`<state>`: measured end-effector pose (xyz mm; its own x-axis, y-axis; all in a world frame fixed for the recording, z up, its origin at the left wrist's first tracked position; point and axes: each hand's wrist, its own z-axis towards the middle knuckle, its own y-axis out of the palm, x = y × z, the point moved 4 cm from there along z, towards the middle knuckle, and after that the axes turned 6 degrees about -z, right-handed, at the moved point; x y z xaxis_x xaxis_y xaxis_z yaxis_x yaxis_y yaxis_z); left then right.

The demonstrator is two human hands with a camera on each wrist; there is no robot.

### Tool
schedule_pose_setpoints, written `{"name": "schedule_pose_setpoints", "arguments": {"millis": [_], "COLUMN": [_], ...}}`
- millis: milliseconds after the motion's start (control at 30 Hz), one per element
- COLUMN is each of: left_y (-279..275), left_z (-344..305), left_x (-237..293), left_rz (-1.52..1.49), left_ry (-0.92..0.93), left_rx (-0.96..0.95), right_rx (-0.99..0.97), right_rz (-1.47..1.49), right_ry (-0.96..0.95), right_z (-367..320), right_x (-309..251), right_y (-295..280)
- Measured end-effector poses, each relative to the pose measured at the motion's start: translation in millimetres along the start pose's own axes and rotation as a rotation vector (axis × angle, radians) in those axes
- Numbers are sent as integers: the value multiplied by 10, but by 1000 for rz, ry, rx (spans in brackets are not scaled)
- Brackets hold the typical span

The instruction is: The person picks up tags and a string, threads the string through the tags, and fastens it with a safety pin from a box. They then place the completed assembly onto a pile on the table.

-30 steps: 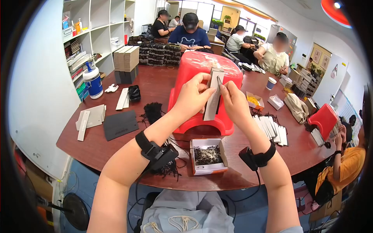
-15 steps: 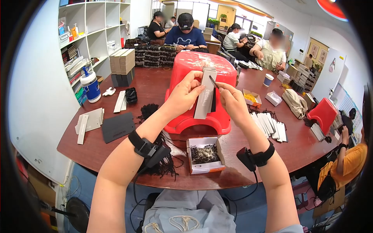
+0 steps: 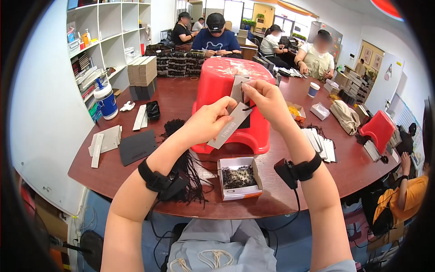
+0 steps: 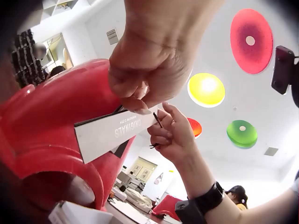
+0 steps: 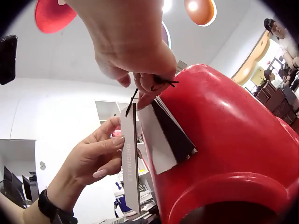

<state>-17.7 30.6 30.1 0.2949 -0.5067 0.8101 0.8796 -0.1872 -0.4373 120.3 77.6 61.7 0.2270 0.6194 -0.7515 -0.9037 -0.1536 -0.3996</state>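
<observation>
Printed tag [image 3: 226,128]: tilted in front of the upturned red stool [image 3: 209,93], marked ORIGINALS, its lower end towards the person's left.
Left hand [image 3: 205,121]: thumb and fingers together, pinching the printed tag along its edge.
Right hand [image 3: 268,100]: thumb and fingertips closed on the black cord [image 5: 132,99], above the tag's upper end.
Black cord: runs from the tag's upper end up to the right fingers, with dark ends poking out past them; whether it is knotted cannot be told.
Hanging stack [image 5: 158,140]: pale and dark cards against the stool's side, just beside the printed tag.
Bench [image 3: 102,181]: carries the stool, a loose bunch of black cords [image 3: 183,188] and an open box [image 3: 240,196] of small dark bits.
Done: the cord appears to be attached at the printed tag's upper end; the pale strips [image 3: 317,144] fanned to the right, dark cords beside them, look like finished pieces.
Left: this tag is in both hands, not laid down; the stack and the loose cords suggest plenty more, though no count can be made.
</observation>
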Motion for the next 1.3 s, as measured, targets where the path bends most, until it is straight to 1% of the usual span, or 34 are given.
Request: {"name": "schedule_pose_setpoints", "arguments": {"millis": [33,167,233,267,300,367,400,433,500,533,567,633,667,700,733,767,800,867,900,967,1033,1067,1100,1167,1200,1233,1267,1300], "left_y": [10,13,26,32,37,68,93,123,188,212,239,288,326,368,404,438,455,482,499,536,552,548,573,605,625,663,719,772], "left_z": [2,-21,-72,-102,-136,-212,-257,-306,-442,-497,-538,-596,-618,-654,-670,-683,-694,-744,-780,-866,-942,-964,-982,-1005,-1018,-1057,-1084,-1113], "left_x": [6,54,44,44,47,65,79,100,206,250,285,310,304,380,379,378,379,405,397,352,333,291,257,206,227,230,229,222], "left_rz": [6,-33,-122,-124,-136,-149,-195,-242,-284,-326,-328,-439,-470,-494,-511,-528,-557,-534,-511,-486,-418,-291,-294,-269,-272,-354,-439,-520], "left_ry": [17,-20,-51,-56,-58,-65,-89,-113,-160,-193,-198,-248,-240,-285,-273,-262,-298,-322,-347,-365,-330,-315,-318,-340,-331,-426,-510,-493], "left_rx": [-7,-12,-12,-13,-16,-22,-26,-31,-27,-15,-15,2,-27,-47,-66,-86,-52,-88,-119,-124,-97,-60,-61,-23,-32,-79,-134,-163], "right_rx": [13,81,109,109,62,-152,-213,-209,-249,-301,-300,-275,-295,-312,-227,-221,-151,-33,55,155,160,164,164,-91,-114,-133,-36,92], "right_rz": [-56,-25,-191,58,348,962,1224,1228,1209,936,939,534,390,245,150,150,256,494,403,619,643,666,666,648,550,443,396,513], "right_ry": [-47,-76,-108,-12,59,70,78,84,-30,-131,-126,-105,-62,-18,5,10,26,20,-2,23,24,19,23,-336,-345,-353,-293,-89], "right_z": [18,47,26,7,-77,-130,-194,-273,-472,-550,-647,-841,-899,-950,-985,-994,-992,-940,-907,-861,-895,-910,-945,-1092,-1166,-1211,-1136,-1037], "right_x": [-9,25,6,27,-87,-82,-157,-190,-240,-261,-284,-411,-415,-405,-374,-370,-361,-248,-233,-148,-147,-170,-218,-538,-632,-704,-631,-508], "right_y": [3,-49,-125,-169,-208,-285,-281,-289,-291,-278,-233,-86,-52,-24,-13,-14,-45,-180,-294,-463,-551,-576,-554,-399,-358,-332,-376,-407]}}
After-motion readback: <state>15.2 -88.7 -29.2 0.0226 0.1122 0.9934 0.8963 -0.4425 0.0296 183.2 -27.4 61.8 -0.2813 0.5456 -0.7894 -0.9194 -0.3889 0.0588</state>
